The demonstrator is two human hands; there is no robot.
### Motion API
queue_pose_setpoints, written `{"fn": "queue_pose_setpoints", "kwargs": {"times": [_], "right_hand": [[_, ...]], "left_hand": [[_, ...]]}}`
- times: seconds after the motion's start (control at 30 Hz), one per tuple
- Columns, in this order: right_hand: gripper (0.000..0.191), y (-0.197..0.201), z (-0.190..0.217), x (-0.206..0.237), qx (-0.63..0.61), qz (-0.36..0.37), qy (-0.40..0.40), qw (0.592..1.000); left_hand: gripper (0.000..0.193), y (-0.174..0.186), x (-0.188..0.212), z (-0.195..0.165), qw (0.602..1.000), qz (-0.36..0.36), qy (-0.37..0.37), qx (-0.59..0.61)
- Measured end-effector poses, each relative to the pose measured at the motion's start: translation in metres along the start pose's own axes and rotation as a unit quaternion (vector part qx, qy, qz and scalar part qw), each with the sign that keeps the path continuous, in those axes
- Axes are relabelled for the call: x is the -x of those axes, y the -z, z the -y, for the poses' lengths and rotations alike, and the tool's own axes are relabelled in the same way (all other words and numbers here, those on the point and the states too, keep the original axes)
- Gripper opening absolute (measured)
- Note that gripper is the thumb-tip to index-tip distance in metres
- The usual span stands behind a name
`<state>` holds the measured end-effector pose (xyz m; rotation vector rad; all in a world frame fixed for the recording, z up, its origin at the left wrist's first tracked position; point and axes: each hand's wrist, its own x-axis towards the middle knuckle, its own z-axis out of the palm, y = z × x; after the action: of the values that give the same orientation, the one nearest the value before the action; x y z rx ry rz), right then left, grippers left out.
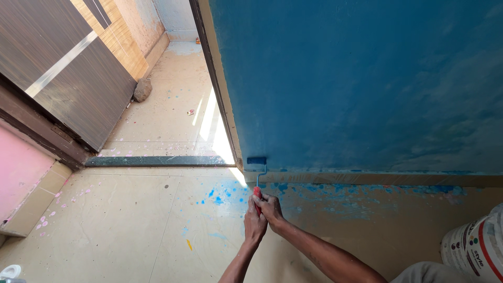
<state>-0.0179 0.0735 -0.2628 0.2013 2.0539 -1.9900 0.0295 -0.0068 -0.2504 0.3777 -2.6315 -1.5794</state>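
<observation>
Both my hands grip the red handle [257, 194] of a small paint roller. My left hand [253, 225] wraps the handle from below and my right hand [270, 207] closes over it from the right. The roller's blue head [257, 162] presses against the bottom left corner of a blue painted wall [361, 84], just above the skirting strip [377, 178]. Blue paint spatters [225, 195] dot the beige floor beneath the roller.
A dark wooden door [68, 68] stands open at the left, with a dark threshold strip [157, 161] across the doorway. A stone [142, 89] lies by the door. A white paint bucket [479, 246] sits at the lower right. A pink wall [18, 167] is at far left.
</observation>
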Motion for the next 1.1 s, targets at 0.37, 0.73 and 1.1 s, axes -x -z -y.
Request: {"fn": "queue_pose_setpoints", "kwargs": {"times": [0.37, 0.73, 1.1], "right_hand": [[0.032, 0.031, 0.141, -0.001, -0.045, 0.013, 0.205, 0.978], [0.036, 0.077, 0.093, 0.007, 0.199, -0.041, 0.186, 0.961], [0.039, 0.088, 0.09, 0.002, 0.319, -0.1, 0.173, 0.926]], "left_hand": [[0.057, 0.018, -0.039, -0.106, 0.959, -0.142, -0.245, 0.027], [0.059, -0.053, -0.011, -0.085, 0.953, -0.12, -0.217, 0.177], [0.054, -0.063, 0.002, -0.101, 0.945, -0.107, -0.147, 0.272]]}}
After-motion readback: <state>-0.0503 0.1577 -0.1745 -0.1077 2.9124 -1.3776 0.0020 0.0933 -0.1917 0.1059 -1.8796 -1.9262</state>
